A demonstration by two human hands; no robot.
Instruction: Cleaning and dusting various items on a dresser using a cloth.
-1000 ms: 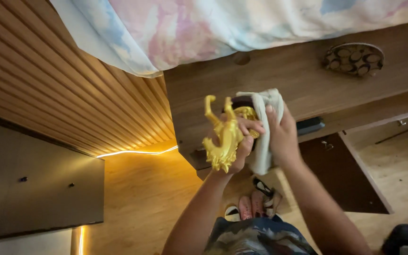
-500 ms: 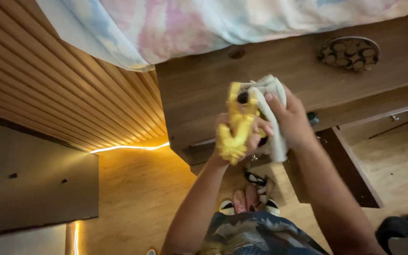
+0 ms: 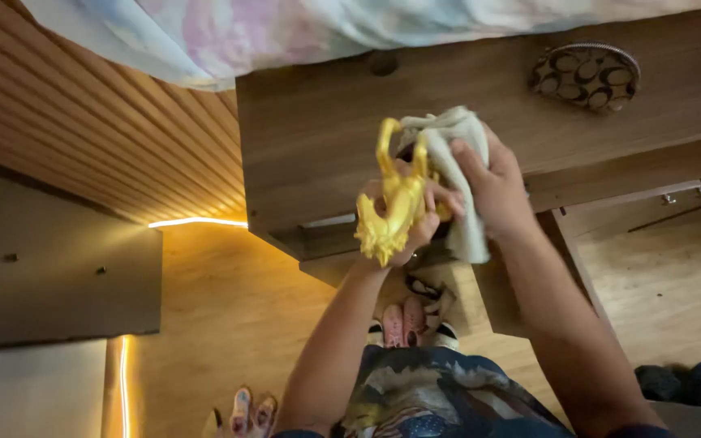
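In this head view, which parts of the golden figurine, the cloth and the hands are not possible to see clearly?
- Golden figurine: its middle is covered by the left hand; exact shape unclear.
- Cloth: its right part is under the right hand.
- Patterned round pouch: contents hidden.
- Dark things on the floor: too small to identify.

I see my left hand wrapped around a shiny gold figure. My right hand presses a pale cloth against it. Behind them is a brown wooden table with a small round patterned pouch on it.
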